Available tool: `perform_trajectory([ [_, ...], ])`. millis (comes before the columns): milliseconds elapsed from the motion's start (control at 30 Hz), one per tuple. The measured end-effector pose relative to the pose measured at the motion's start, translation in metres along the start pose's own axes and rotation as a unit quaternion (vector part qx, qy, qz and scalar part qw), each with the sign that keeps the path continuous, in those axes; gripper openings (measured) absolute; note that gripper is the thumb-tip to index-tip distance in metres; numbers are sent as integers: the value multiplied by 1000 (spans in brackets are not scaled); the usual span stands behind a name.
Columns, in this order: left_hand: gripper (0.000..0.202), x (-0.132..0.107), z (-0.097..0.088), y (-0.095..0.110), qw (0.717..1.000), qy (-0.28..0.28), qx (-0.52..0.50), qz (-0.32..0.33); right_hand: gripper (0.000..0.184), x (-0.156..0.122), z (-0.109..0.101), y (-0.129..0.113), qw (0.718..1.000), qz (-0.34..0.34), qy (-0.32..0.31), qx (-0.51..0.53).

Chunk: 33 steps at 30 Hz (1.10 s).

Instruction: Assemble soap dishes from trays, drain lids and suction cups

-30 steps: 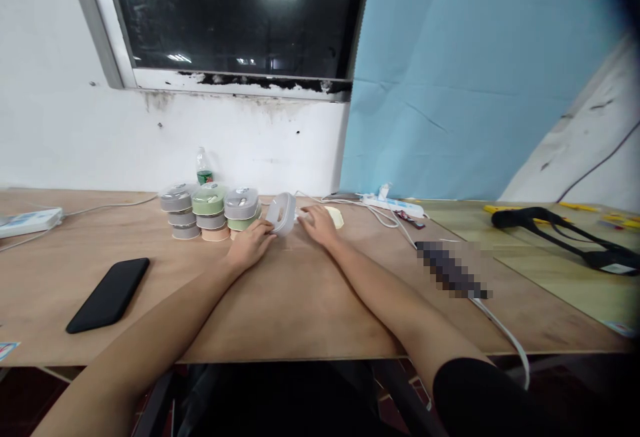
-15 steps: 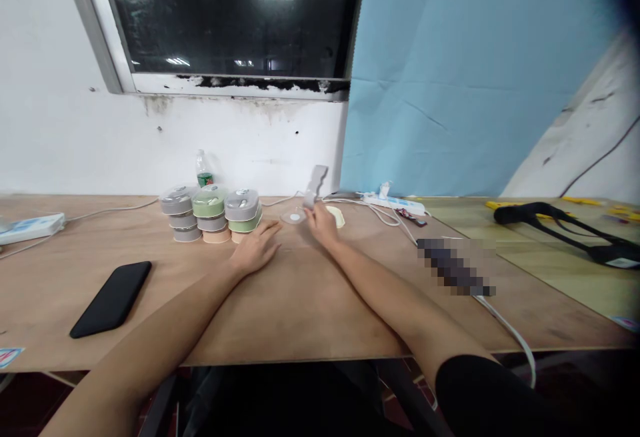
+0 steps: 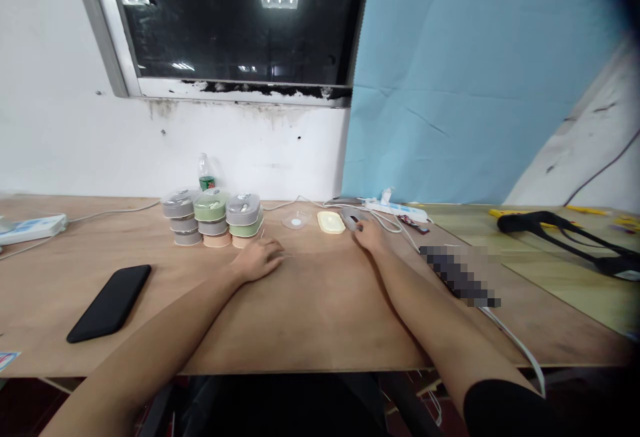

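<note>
Whereas it was raised before, the grey piece (image 3: pixel 349 213) now sits low, right of cream tray (image 3: pixel 331 223), at right hand (image 3: pixel 370 235) fingertips; can't tell if pinched. Left hand (image 3: pixel 259 259) loosely spread.

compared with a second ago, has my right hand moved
Yes: the right hand has moved rightward, past the pale yellow piece, and is now nearer the white power strip.

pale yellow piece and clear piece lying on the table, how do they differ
The pale yellow piece looks opaque; the clear piece is see-through, with a white round spot. The yellow one is nearer the right hand, the clear one nearer the left hand. Both lie unheld.
</note>
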<state>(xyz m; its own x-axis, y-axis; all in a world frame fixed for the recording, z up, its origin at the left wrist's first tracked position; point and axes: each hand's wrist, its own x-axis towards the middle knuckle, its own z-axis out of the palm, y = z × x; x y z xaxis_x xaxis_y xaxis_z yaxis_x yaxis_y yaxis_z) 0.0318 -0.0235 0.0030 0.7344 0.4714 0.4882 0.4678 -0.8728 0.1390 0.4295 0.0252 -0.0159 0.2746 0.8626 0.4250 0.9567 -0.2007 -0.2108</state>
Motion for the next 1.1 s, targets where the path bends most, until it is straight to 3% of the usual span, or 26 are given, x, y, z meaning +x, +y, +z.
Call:
perform_trajectory([
  [167,25,-1,1,0,1000,-16,0,-5,33,-5,6,-30,996,-87,-18,22],
  [300,24,-1,2,-1,1000,-25,-1,-8,41,-13,4,-49,992,-113,13,49],
  [433,23,0,2,-1,999,-36,2,-11,37,-23,-2,-70,989,-138,43,38],
  [633,23,0,2,-1,999,-37,4,-11,41,-38,0,-120,965,-258,32,27],
  [733,23,-1,1,0,999,-36,6,-10,43,-39,6,-139,958,-284,25,24],
  [933,23,0,0,1,999,-34,-1,-10,37,-34,13,-144,951,-303,-22,56],
  [1100,26,-1,1,-1,999,-43,-2,-15,41,-30,14,-125,953,-275,25,122],
])
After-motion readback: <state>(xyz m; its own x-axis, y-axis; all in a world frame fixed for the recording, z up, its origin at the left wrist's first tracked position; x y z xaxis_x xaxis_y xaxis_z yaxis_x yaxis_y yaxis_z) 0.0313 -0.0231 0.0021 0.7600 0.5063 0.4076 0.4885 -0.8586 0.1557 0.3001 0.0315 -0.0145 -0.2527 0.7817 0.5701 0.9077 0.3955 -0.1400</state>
